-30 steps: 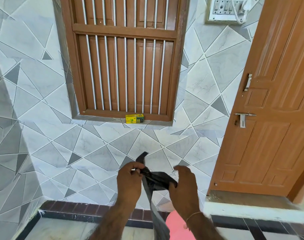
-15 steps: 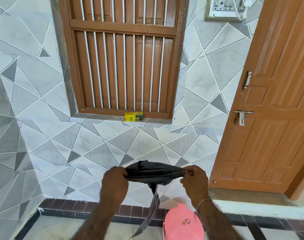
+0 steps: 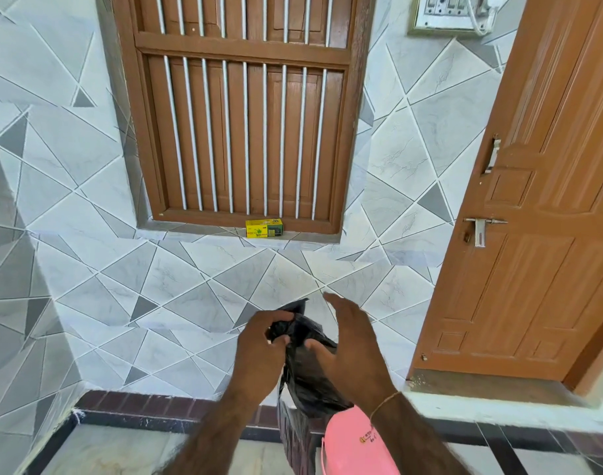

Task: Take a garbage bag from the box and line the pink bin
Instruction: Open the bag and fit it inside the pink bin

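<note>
The left hand pinches the black garbage bag above the pink bin; the right hand is spread apart, empty; the bag's mouth must next be opened; the box stays on the sill.

**Where things sit**

The box rests on the window sill, below the window. The door stands to the right. Nearer, the left hand and right hand flank the bag, which hangs left of the bin.
</note>
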`<state>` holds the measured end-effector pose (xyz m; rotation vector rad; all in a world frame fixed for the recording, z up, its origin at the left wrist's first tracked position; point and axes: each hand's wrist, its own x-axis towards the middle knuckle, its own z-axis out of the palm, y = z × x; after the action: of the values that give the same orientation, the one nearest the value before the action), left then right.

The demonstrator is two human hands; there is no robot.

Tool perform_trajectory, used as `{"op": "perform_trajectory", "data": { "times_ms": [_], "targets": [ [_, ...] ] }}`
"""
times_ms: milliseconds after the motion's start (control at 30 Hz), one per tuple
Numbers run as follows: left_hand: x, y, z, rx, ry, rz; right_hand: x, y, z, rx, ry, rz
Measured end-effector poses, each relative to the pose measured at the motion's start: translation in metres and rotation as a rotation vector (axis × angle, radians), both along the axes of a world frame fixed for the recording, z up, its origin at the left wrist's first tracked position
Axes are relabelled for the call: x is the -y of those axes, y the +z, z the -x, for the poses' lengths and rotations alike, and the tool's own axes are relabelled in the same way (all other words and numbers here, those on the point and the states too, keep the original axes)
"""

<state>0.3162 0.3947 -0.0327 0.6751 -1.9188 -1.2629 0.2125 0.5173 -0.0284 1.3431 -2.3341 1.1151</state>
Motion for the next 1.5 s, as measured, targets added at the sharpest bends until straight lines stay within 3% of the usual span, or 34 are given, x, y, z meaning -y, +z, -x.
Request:
{"op": "perform_trajectory", "data": {
  "times_ms": [100,167,300,400,533,633,733,833,900,1000,1100,1167,1200,1300,1500],
  "targets": [
    [0.002,0.002,0.0,0.009,-0.074,0.012,0.008,0.007,-0.004,0.196,0.105,-0.08],
    [0.01,-0.001,-0.005,0.066,-0.065,0.156,0.006,0.009,-0.001,0.318,0.067,-0.014],
    [0.027,-0.005,-0.02,0.583,0.019,0.577,0.001,0.01,0.022,0.452,-0.161,0.175],
    [0.036,-0.009,-0.033,0.772,0.174,0.47,-0.012,0.008,0.041,0.418,-0.332,0.197],
    [0.042,-0.015,-0.038,0.55,0.3,0.208,-0.035,-0.007,0.046,0.281,-0.437,-0.109],
    [0.026,-0.002,-0.027,0.345,0.239,0.044,-0.04,-0.018,0.039,0.105,-0.505,-0.391],
    [0.01,0.006,-0.014,0.244,0.145,0.057,-0.032,-0.018,0.027,-0.055,-0.405,-0.286],
    [0.003,0.017,-0.007,0.163,0.039,0.088,-0.017,-0.002,0.007,-0.167,-0.057,-0.007],
    [0.0,0.024,-0.004,0.148,-0.055,0.118,-0.005,0.007,-0.003,-0.113,0.138,-0.07],
    [-0.001,0.029,-0.005,0.13,-0.132,0.177,0.011,0.001,0.0,0.267,0.223,-0.217],
    [0.017,0.019,-0.012,0.272,-0.101,0.603,0.011,-0.014,0.015,0.438,0.022,-0.048],
    [0.03,0.009,-0.019,0.601,-0.047,0.923,0.005,-0.018,0.027,0.479,-0.092,0.018],
    [0.035,0.003,-0.024,0.754,-0.014,0.974,0.001,-0.02,0.032,0.502,-0.115,0.03],
    [0.049,-0.019,-0.038,0.947,0.108,0.799,-0.012,-0.024,0.04,0.586,-0.147,0.029],
    [0.082,-0.067,-0.028,0.526,0.275,-0.184,-0.039,-0.043,0.041,0.498,-0.237,-0.09]
  ]
}}
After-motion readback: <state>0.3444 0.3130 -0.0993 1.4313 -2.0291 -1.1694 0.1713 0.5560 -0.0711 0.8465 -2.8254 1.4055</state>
